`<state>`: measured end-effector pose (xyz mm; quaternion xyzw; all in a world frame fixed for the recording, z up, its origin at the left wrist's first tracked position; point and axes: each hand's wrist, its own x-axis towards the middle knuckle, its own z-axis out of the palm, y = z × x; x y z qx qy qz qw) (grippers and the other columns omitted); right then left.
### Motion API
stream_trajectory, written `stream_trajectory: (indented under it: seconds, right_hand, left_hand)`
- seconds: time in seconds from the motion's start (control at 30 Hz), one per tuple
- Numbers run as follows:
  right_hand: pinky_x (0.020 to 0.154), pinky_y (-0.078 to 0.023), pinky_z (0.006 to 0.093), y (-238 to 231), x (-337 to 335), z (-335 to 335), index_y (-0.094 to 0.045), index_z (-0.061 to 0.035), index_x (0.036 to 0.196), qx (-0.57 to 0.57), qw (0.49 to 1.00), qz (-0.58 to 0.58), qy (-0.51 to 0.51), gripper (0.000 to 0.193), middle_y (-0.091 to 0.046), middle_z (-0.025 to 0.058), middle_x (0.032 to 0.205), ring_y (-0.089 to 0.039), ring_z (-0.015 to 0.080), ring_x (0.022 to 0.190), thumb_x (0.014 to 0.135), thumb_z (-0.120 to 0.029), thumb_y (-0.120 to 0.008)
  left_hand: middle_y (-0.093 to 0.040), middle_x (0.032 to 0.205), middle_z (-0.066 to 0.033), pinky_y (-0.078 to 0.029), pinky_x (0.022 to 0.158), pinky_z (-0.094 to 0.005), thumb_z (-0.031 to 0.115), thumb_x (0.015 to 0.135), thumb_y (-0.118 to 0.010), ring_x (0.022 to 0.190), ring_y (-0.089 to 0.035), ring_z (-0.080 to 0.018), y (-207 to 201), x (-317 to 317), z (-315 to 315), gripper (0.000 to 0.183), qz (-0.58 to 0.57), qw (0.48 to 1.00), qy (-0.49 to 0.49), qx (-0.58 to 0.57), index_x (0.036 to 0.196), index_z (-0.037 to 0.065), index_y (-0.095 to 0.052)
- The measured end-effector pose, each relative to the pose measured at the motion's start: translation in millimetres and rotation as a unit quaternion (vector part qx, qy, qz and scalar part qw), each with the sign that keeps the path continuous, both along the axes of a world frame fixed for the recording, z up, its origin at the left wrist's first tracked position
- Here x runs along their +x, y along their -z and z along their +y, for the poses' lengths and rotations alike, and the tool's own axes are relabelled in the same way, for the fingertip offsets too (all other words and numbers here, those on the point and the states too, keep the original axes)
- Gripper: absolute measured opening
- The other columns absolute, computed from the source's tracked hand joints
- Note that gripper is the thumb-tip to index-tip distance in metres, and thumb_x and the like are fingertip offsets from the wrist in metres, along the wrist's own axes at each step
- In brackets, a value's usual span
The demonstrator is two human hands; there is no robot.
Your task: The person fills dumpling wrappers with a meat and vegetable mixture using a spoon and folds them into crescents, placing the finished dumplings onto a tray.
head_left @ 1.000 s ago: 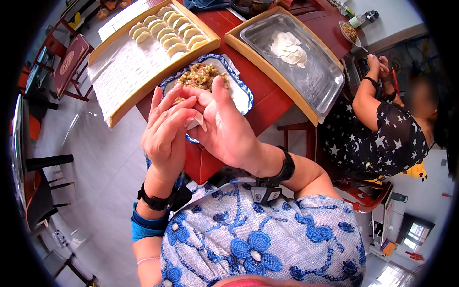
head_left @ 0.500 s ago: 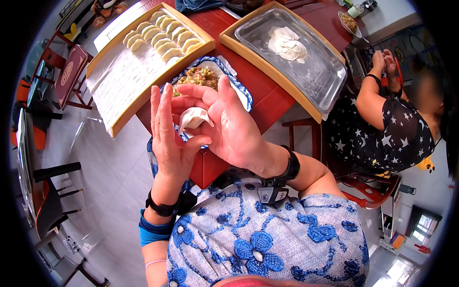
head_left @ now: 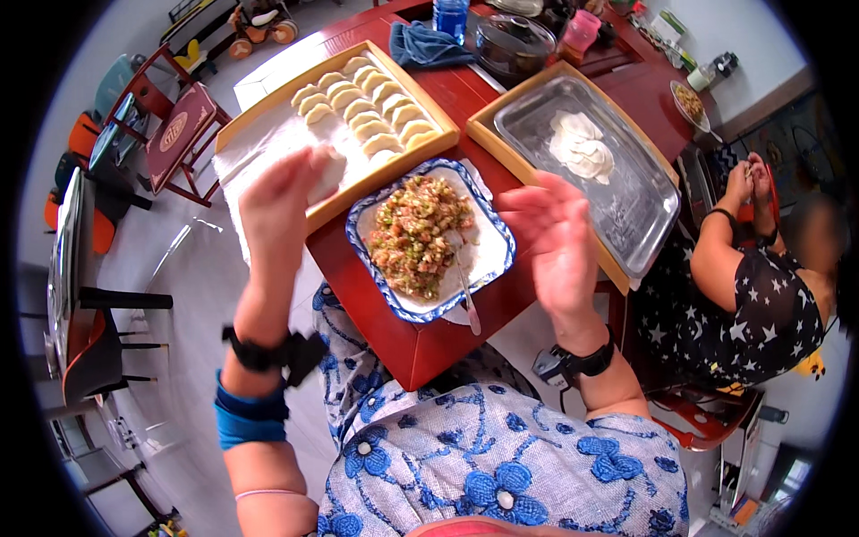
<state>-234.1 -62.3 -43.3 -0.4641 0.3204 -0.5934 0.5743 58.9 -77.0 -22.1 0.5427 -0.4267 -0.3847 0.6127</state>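
Observation:
A pale folded dumpling is held in my left hand, above the near side of the wooden tray at the left. That tray has a white cloth and rows of finished dumplings. My right hand hovers open and somewhat blurred, right of the filling dish and by the other tray's near edge. Between my hands the blue-rimmed square dish contains chopped meat-and-vegetable filling. A metal spoon rests in the dish, its handle over the near rim.
A metal tray in a wooden frame holds a stack of dough wrappers. Behind are a blue cloth, a lidded pot and a plate of food. Another person sits at the right.
My hands, together around the dumpling before, have parted. My left hand has carried it left to the tray; my right has moved right and opened. The view has shifted, uncovering the dish.

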Motion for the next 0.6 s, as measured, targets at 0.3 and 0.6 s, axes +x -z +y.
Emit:
stream_trajectory:
  seconds: [0.3, 0.6]
  right_hand:
    - [0.075, -0.05, 0.0258, 74.3, -38.5, -16.2, -0.051, -0.0001, 0.122, -0.007, 0.978, 0.191, 0.086, 0.043, -0.063, 0.0053, 0.087, -0.06, 0.0116, 0.08, 0.103, -0.038, -0.046]
    - [0.072, -0.049, 0.024, 70.2, -36.6, -12.7, -0.052, -0.0001, 0.121, 0.013, 0.982, 0.183, 0.053, 0.043, -0.064, 0.005, 0.086, -0.06, 0.0102, 0.078, 0.102, -0.038, -0.049]
  left_hand:
    - [-0.068, 0.095, -0.0062, -0.058, 0.076, -0.0287, 0.002, 0.089, -0.066, 0.084, -0.066, -0.015, 100.2, 76.7, -150.6, 0.014, -0.172, 0.982, 0.006, 0.08, 0.102, -0.001, -0.069]
    - [-0.072, 0.089, -0.0072, -0.052, 0.076, -0.0262, 0.004, 0.086, -0.068, 0.081, -0.066, -0.013, 112.8, 70.0, -159.3, 0.013, -0.311, 0.948, -0.065, 0.032, 0.098, 0.003, -0.071]
